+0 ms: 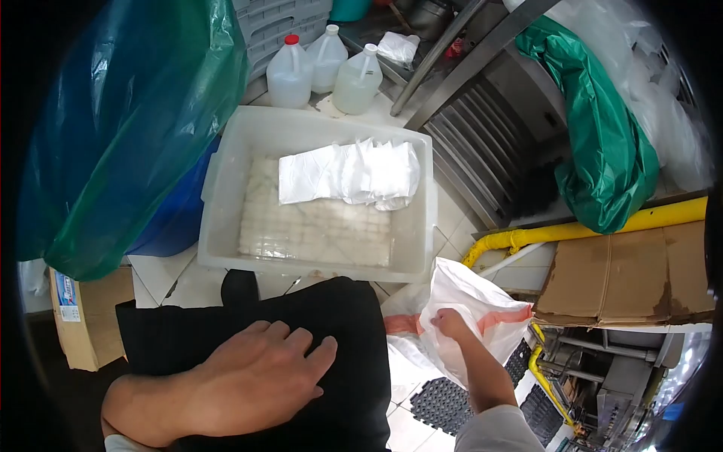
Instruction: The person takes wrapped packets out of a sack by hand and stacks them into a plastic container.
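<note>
My right hand [452, 324] is closed on a white woven sack [474, 297] with a red stripe, at the lower right. The sack's mouth gapes upward beside the hand; its contents cannot be made out. Over the black apron [339, 309] on my lap lies my left hand [263, 373], back upward, its fingers loosely bent and apart, with nothing seen in it. In front of me stands a translucent plastic tub [316, 267]. A stack of thin white plastic bags [350, 173] lies inside it, at its upper right.
Several plastic jugs [354, 87] stand behind the tub. A blue container [169, 218] under a green plastic bag [143, 143] is on the left. To the right are a yellow pipe [572, 230], cardboard [617, 275] and a hanging green bag [602, 143]. Black mats [444, 403] lie on the tiles.
</note>
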`<control>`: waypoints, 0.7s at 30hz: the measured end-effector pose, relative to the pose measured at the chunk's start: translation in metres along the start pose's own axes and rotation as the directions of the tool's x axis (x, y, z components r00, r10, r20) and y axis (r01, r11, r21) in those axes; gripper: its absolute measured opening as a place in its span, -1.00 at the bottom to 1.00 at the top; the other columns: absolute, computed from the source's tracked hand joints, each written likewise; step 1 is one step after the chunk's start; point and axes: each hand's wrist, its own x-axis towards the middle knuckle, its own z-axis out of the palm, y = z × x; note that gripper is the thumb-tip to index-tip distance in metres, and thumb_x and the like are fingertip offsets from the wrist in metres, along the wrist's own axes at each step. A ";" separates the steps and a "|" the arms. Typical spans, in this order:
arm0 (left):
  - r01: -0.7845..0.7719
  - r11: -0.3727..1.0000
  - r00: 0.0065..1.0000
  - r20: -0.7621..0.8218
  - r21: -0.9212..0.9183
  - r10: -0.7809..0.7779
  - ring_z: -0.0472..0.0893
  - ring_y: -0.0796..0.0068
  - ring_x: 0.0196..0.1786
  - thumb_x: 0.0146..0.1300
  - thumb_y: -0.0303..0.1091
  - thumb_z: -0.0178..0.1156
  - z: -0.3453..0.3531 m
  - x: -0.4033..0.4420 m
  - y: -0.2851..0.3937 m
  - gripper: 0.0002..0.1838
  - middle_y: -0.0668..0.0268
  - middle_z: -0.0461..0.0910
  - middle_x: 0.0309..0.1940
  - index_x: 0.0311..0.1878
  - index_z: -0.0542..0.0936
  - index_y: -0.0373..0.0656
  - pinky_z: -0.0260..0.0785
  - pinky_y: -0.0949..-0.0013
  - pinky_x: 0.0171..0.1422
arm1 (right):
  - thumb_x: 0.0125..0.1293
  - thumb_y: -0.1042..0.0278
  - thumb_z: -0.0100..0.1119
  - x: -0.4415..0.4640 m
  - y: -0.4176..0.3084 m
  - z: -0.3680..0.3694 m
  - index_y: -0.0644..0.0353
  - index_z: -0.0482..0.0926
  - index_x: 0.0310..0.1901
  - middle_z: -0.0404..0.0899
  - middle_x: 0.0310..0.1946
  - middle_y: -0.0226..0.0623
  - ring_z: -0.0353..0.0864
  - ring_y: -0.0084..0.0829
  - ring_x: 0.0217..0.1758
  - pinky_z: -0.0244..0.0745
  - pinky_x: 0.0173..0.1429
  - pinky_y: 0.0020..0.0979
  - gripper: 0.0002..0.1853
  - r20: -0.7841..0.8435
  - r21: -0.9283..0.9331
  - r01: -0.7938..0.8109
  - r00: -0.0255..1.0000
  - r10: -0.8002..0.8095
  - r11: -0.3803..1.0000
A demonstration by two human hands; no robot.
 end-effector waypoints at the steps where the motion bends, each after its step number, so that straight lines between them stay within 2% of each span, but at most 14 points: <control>1: -0.005 1.000 1.000 0.001 0.018 0.005 0.60 0.11 -0.19 0.17 -0.17 0.32 0.000 0.000 -0.001 -0.44 0.11 0.56 -0.28 0.15 0.44 -0.28 0.47 0.18 -0.05 | 0.20 0.08 0.25 -0.018 -0.006 -0.024 0.27 0.62 -0.33 0.62 -0.35 -0.06 0.60 -0.09 -0.23 0.48 -0.13 -0.17 -0.66 -0.043 0.158 -0.004 0.999 0.011 0.987; 2: -0.012 1.000 1.000 -0.002 0.016 0.012 0.60 0.11 -0.19 0.17 -0.17 0.32 0.000 0.000 -0.002 -0.44 0.11 0.56 -0.28 0.15 0.44 -0.28 0.47 0.18 -0.05 | 0.21 0.10 0.26 -0.037 -0.016 -0.050 0.28 0.59 -0.38 0.58 -0.47 -0.11 0.58 -0.17 -0.35 0.45 -0.23 -0.19 -0.66 -0.088 0.312 0.000 0.996 0.029 0.950; 3: -0.026 1.000 1.000 -0.012 0.016 0.026 0.60 0.11 -0.20 0.16 -0.16 0.32 0.000 -0.001 -0.003 -0.44 0.11 0.55 -0.28 0.15 0.44 -0.28 0.46 0.17 -0.06 | 0.21 0.10 0.26 -0.057 -0.026 -0.074 0.28 0.59 -0.38 0.58 -0.47 -0.11 0.58 -0.17 -0.35 0.45 -0.23 -0.19 -0.66 -0.090 0.309 -0.006 0.995 0.036 0.951; 5: -0.038 0.999 0.999 -0.028 0.014 0.039 0.60 0.11 -0.21 0.16 -0.16 0.32 -0.001 -0.001 -0.006 -0.44 0.11 0.55 -0.29 0.15 0.45 -0.28 0.46 0.17 -0.07 | 0.24 0.20 0.26 -0.093 -0.049 -0.116 0.28 0.51 -0.45 0.46 -0.59 -0.34 0.43 -0.44 -0.50 0.36 -0.36 -0.31 -0.70 -0.091 0.471 0.032 0.996 0.013 0.882; 6: -0.060 0.998 0.997 -0.043 0.009 0.060 0.59 0.11 -0.22 0.18 -0.16 0.31 -0.002 0.000 -0.008 -0.45 0.11 0.55 -0.29 0.15 0.45 -0.28 0.46 0.17 -0.09 | 0.24 0.20 0.26 -0.106 -0.059 -0.129 0.28 0.51 -0.45 0.46 -0.59 -0.34 0.43 -0.44 -0.50 0.36 -0.36 -0.31 -0.70 -0.093 0.465 0.037 0.996 0.007 0.884; 8: -0.070 0.998 0.996 -0.061 0.005 0.071 0.59 0.11 -0.24 0.20 -0.15 0.29 -0.002 -0.002 -0.011 -0.46 0.12 0.55 -0.29 0.14 0.45 -0.28 0.45 0.17 -0.10 | 0.28 0.32 0.23 -0.129 -0.078 -0.148 0.23 0.49 -0.47 0.40 -0.59 -0.51 0.33 -0.64 -0.50 0.27 -0.43 -0.43 -0.78 -0.068 0.753 0.051 0.998 0.001 0.657; 10: -0.102 0.994 0.992 -0.070 0.042 0.105 0.59 0.12 -0.26 0.24 -0.14 0.25 -0.002 -0.001 -0.013 -0.48 0.13 0.55 -0.30 0.15 0.45 -0.28 0.44 0.19 -0.13 | 0.29 0.37 0.21 -0.155 -0.082 -0.178 0.19 0.55 -0.40 0.42 -0.58 -0.59 0.31 -0.67 -0.53 0.23 -0.45 -0.49 -0.86 -0.274 0.584 0.187 0.961 -0.025 0.790; 12: -0.101 0.993 0.994 -0.043 0.059 0.104 0.59 0.13 -0.26 0.26 -0.13 0.23 0.001 -0.002 -0.014 -0.48 0.13 0.55 -0.30 0.16 0.45 -0.29 0.44 0.20 -0.14 | 0.27 0.48 0.18 -0.178 -0.090 -0.203 0.16 0.60 -0.34 0.45 -0.58 -0.59 0.37 -0.68 -0.52 0.25 -0.46 -0.51 -0.96 -0.328 0.758 0.163 0.932 0.153 0.632; 13: -0.123 0.990 0.992 -0.008 0.067 0.124 0.59 0.14 -0.27 0.27 -0.12 0.21 0.001 -0.003 -0.014 -0.47 0.13 0.55 -0.31 0.17 0.44 -0.30 0.43 0.21 -0.16 | 0.18 0.45 0.24 -0.192 -0.102 -0.222 0.15 0.59 -0.36 0.50 -0.55 -0.55 0.40 -0.68 -0.51 0.31 -0.42 -0.54 -0.98 -0.356 0.804 0.190 0.913 0.200 0.563; 14: -0.147 0.987 0.989 -0.017 0.064 0.148 0.59 0.16 -0.28 0.27 -0.13 0.22 0.001 -0.004 -0.013 -0.46 0.12 0.55 -0.31 0.17 0.44 -0.34 0.42 0.23 -0.17 | 0.17 0.46 0.26 -0.196 -0.106 -0.228 0.18 0.63 -0.26 0.55 -0.46 -0.56 0.45 -0.69 -0.41 0.34 -0.29 -0.59 -0.90 -0.479 0.824 0.350 0.850 0.218 0.446; 15: -0.127 0.990 0.991 -0.025 0.057 0.129 0.59 0.16 -0.28 0.27 -0.13 0.22 0.001 -0.005 -0.013 -0.46 0.12 0.55 -0.31 0.17 0.44 -0.34 0.42 0.23 -0.17 | 0.18 0.43 0.29 -0.204 -0.117 -0.245 0.22 0.64 -0.17 0.58 -0.39 -0.56 0.48 -0.69 -0.32 0.34 -0.17 -0.60 -0.82 -0.495 0.820 0.400 0.854 0.157 0.411; 17: -0.153 0.987 0.988 -0.007 0.049 0.153 0.59 0.17 -0.28 0.27 -0.14 0.22 0.000 -0.006 -0.014 -0.47 0.11 0.55 -0.32 0.16 0.45 -0.36 0.42 0.25 -0.19 | 0.21 0.39 0.29 -0.209 -0.140 -0.271 0.24 0.63 -0.07 0.60 -0.35 -0.53 0.49 -0.68 -0.30 0.35 -0.15 -0.60 -0.75 -0.563 0.766 0.507 0.826 0.032 0.395; 18: -0.142 0.988 0.990 -0.017 0.052 0.143 0.59 0.17 -0.28 0.27 -0.14 0.22 0.001 -0.006 -0.015 -0.47 0.11 0.55 -0.32 0.16 0.45 -0.36 0.42 0.25 -0.19 | 0.21 0.39 0.29 -0.205 -0.155 -0.281 0.24 0.63 -0.07 0.60 -0.35 -0.53 0.49 -0.68 -0.30 0.35 -0.15 -0.60 -0.75 -0.567 0.760 0.515 0.823 0.019 0.395; 21: -0.130 0.991 0.987 -0.094 0.037 0.133 0.59 0.19 -0.30 0.25 -0.15 0.23 0.007 -0.008 -0.015 -0.47 0.12 0.56 -0.33 0.15 0.46 -0.36 0.41 0.27 -0.23 | 0.23 0.36 0.29 -0.178 -0.205 -0.302 0.23 0.61 -0.23 0.59 -0.38 -0.52 0.46 -0.68 -0.38 0.33 -0.24 -0.60 -0.85 -0.581 0.771 0.582 0.809 -0.088 0.261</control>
